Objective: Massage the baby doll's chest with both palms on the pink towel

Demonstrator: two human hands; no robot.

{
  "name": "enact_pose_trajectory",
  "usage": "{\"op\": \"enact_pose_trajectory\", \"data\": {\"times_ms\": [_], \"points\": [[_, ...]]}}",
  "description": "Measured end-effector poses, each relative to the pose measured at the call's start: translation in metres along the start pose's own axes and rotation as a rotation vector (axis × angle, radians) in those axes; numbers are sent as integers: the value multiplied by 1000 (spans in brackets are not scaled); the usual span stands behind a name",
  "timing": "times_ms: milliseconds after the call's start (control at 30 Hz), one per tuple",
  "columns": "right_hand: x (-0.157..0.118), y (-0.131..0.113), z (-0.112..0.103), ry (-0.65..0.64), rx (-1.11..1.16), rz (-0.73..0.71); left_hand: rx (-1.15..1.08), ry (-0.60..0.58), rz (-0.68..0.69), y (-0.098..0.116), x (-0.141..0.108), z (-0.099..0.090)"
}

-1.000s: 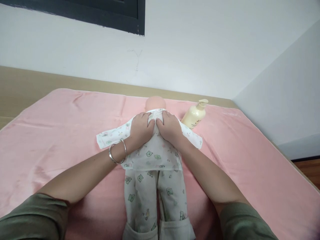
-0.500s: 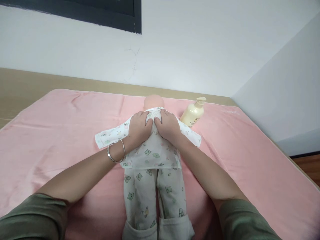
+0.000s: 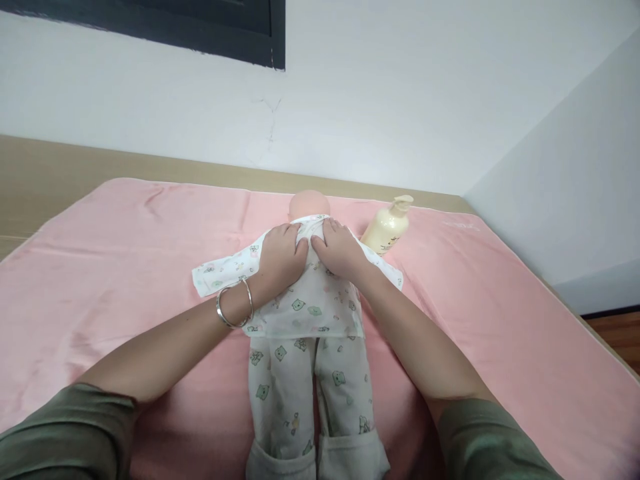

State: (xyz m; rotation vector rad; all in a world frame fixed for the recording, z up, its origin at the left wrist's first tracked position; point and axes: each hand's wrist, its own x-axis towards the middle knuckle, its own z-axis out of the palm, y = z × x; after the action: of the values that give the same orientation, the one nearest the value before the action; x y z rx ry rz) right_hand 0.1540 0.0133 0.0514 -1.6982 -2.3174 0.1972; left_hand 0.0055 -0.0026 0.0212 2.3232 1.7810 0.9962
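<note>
A baby doll (image 3: pixel 310 203) in white patterned pajamas lies lengthwise before me, its bald head at the far end and no face showing. Its top (image 3: pixel 313 312) has both sleeves spread out sideways, and the trousers (image 3: pixel 285 393) reach toward me. My left hand (image 3: pixel 283 252) rests flat on the left side of the upper body, fingers toward the head. On the right side lies my right hand (image 3: pixel 342 251), also open and flat. Both thumbs point inward, close to each other at the middle. Neither hand grips anything visible.
A pink mat (image 3: pixel 150 267) spreads beneath the doll over a wooden surface (image 3: pixel 60 160). Just beyond the right sleeve is a cream pump bottle (image 3: pixel 385 228). White walls (image 3: pixel 375 100) rise behind and to the right, with a dark frame (image 3: pixel 240 40) at upper left.
The right fingers have shifted very slightly on the top. Otherwise the hands, doll and bottle stay in place, with only a tiny shift of the whole view.
</note>
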Motion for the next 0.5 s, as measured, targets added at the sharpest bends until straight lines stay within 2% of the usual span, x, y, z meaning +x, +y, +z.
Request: {"op": "enact_pose_trajectory", "data": {"times_ms": [200, 300, 367, 500], "points": [[4, 3, -5, -49, 58, 77, 89, 29, 118, 17, -15, -7], [-1, -4, -8, -25, 1, 64, 78, -7, 141, 17, -13, -8], [-10, -11, -6, 4, -67, 29, 60, -54, 111, 11, -6, -9], [-35, -27, 4, 120, -208, -142, 78, -191, 45, -4, 12, -13]]}}
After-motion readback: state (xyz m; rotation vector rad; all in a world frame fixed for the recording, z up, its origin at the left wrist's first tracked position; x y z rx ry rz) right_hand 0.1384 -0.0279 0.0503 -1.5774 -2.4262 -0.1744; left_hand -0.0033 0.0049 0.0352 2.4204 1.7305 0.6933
